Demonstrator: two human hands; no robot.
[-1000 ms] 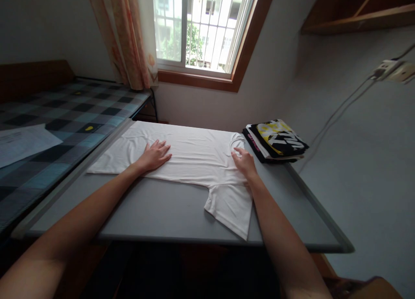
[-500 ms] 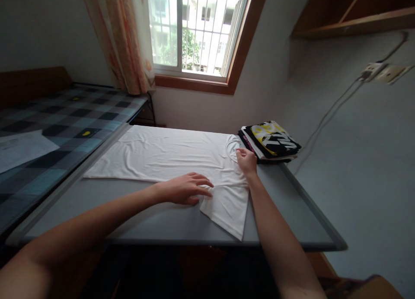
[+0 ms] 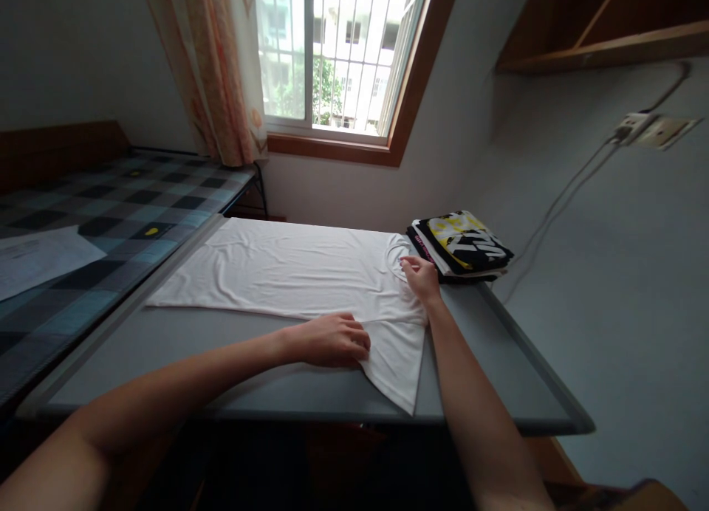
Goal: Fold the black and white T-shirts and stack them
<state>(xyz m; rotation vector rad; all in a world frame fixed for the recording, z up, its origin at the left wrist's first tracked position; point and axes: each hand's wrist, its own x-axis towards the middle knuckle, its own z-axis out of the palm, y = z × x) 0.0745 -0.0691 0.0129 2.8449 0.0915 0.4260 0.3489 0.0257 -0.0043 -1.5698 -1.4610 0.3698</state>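
While gripping the white T-shirt [image 3: 293, 267] on the grey table [image 3: 249, 393] by near sleeve [image 3: 396, 359] with left hand [image 3: 335, 340] and right-end collar [image 3: 392, 258] with right hand [image 3: 423, 280], risked wrinkling it by tugging unevenly.

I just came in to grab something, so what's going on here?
A person is handling a white T-shirt spread on a gray table. The left hand is curled at the near sleeve, and the right hand is at the collar. Whether either is gripping is hard to tell. A stack of folded clothes sits beyond the right hand.
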